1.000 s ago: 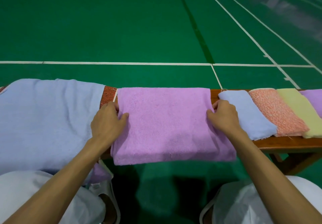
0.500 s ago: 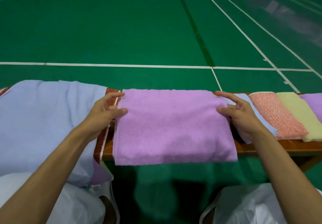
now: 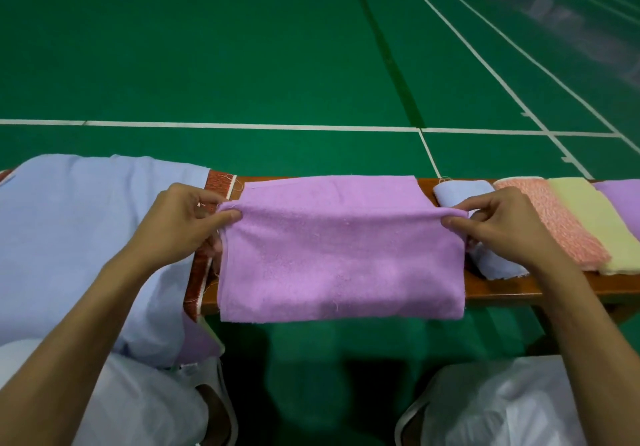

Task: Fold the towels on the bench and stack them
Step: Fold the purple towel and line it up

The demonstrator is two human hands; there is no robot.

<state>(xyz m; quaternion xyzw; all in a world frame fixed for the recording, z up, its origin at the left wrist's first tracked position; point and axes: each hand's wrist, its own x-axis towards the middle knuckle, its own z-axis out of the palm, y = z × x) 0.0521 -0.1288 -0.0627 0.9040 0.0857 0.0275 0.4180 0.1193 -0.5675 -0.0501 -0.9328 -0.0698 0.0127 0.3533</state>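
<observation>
Head view: the purple towel lies across the bench, long axis left to right, with its near part hanging over the front edge. The left hand and right hand each pinch one end of a raised crease, thumb against fingers. Its far edge lies just beyond them, so the fold likely runs across the short axis.

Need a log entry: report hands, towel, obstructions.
Left hand, right hand pinch side edges of purple towel. Crease held above bench. Folded blue towel close beside right hand.
</observation>
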